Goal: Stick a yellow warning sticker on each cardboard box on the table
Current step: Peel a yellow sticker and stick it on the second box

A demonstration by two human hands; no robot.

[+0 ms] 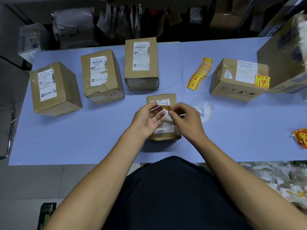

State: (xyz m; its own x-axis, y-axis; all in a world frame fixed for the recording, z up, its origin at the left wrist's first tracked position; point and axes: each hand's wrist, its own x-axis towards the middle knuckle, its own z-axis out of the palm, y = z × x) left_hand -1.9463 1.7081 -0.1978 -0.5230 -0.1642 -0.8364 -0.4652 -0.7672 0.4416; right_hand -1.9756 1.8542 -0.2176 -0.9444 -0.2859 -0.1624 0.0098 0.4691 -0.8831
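both hands meet above a small box [162, 117] lying flat near the table's front edge. the left hand [147, 119] is palm-up with fingers loosely spread, its thumb and forefinger tips at a yellow sticker [165, 107] blurred by motion; the right hand [184, 120] has its fingers curled and pinches the sticker's other end; whether the sticker touches the box top cannot be told. just right of the right hand lies crumpled white backing paper [206, 112]. the table [83, 138] is covered in a pale blue cloth. along its far side stand three upright boxes with white shipping labels: a left box [54, 90], a middle box [101, 77] with a torn label, and a far box [141, 63]. to the right sits a wide box [237, 80] bearing a yellow sticker on its top corner, partly overlapped by a large blurred box [285, 55] at the frame's right edge. between the far box and the wide box lies a sticker strip [200, 73] in a fanned row; a second sticker pile [301, 137] sits at the right table edge. behind the table, dim shelves hold wrapped parcels [74, 25] and hanging bags [123, 20]. scraps of paper [274, 176] litter the floor at right.
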